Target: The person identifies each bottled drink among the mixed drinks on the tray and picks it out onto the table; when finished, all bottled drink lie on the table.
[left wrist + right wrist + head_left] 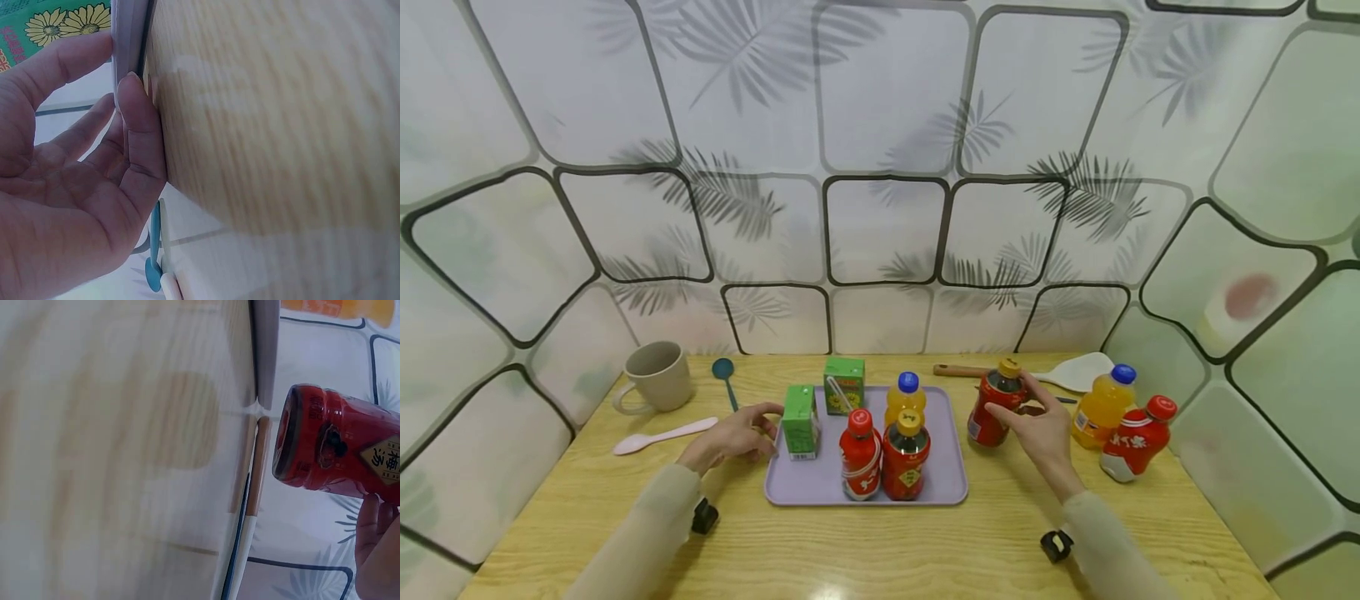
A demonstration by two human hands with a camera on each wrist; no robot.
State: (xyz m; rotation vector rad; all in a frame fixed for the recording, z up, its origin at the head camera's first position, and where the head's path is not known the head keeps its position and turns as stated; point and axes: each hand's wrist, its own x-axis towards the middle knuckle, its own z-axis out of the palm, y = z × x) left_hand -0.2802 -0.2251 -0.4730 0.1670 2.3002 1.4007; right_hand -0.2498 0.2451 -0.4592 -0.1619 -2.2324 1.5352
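My right hand (1047, 433) grips a dark drink bottle (991, 410) with a red label and yellow cap. The bottle leans and hangs off the table to the right of the lilac tray (825, 485); its base shows in the right wrist view. At the tray's left edge, the thumb and curled fingers of my left hand (69, 156) hold the rim. On the tray stand two green drink cartons (801, 421), an orange juice bottle (898, 398) partly hidden, a red-capped bottle (860, 462) and another dark red-labelled bottle (906, 462).
Right of my right hand stand another orange juice bottle (1102, 408) and a leaning red-capped bottle (1137, 440). A wooden-handled white spatula (1078, 373) lies behind. At left are a grey mug (658, 377), a blue spoon (724, 371) and a pink spoon (666, 435). Patterned curtain surrounds the table.
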